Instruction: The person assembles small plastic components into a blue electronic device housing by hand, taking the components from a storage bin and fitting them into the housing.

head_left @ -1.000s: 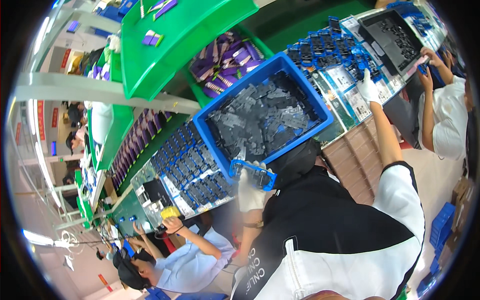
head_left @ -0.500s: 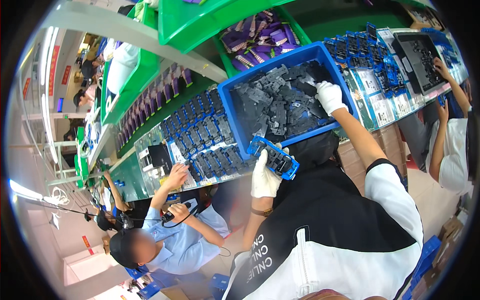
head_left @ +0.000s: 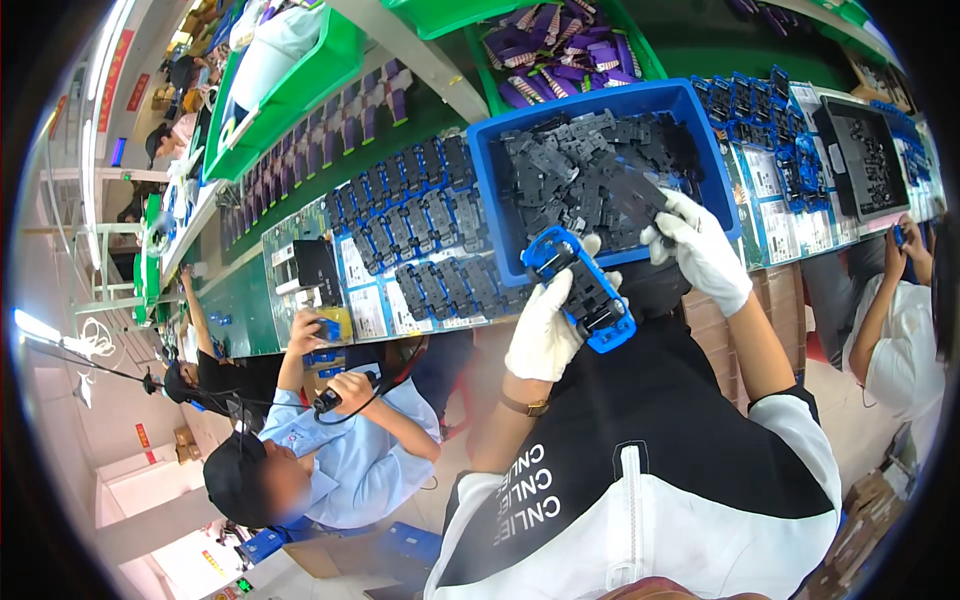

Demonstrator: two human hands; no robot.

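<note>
My left hand (head_left: 543,338), in a white glove, grips a blue toy car body (head_left: 612,325) with black parts and wheels showing on its upturned side. It is tilted in front of the near edge of a blue bin (head_left: 717,165). My right hand (head_left: 708,255), gloved too, is at the bin's near right side. Between its thumb and fingers is the end of a flat black plastic plate (head_left: 634,198), which lies over the heap of black plastic parts (head_left: 560,160) in the bin.
Left of the bin, rows of blue-and-black car bodies (head_left: 425,225) cover the bench; more (head_left: 745,110) stand to its right. A green crate (head_left: 643,45) of purple parts is behind. A co-worker in light blue (head_left: 350,465) sits at left, another (head_left: 905,320) at right beside a black tray (head_left: 835,150).
My right hand has drawn back from the heap toward the bin's near edge, now with a black plate. The car body in my left hand has turned more upright. The view has shifted.
</note>
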